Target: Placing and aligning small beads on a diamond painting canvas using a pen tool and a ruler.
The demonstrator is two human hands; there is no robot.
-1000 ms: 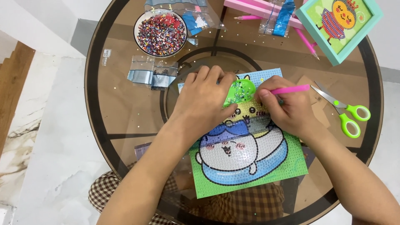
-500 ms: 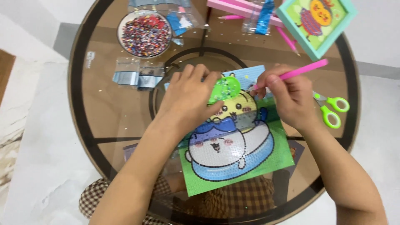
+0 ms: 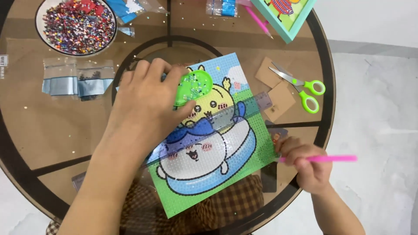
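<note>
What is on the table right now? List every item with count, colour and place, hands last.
Table: one, round brown glass with dark rim.
Bead picture: one, green, blue and white cartoon, centre.
Bead tray: one, green, on the picture's top, at the left hand.
Clear film: one strip, see-through, across the picture.
Bowl: one, white, full of mixed beads, top left.
Bags: several, clear and blue, left and top.
Scissors: one, green handles, right.
Cardboard pieces: three, brown, by the scissors.
Frame: one, teal, top right.
Pens: two, pink, one top, one in the right hand.
Left hand: on the picture.
Right hand: at the table's right edge.
</note>
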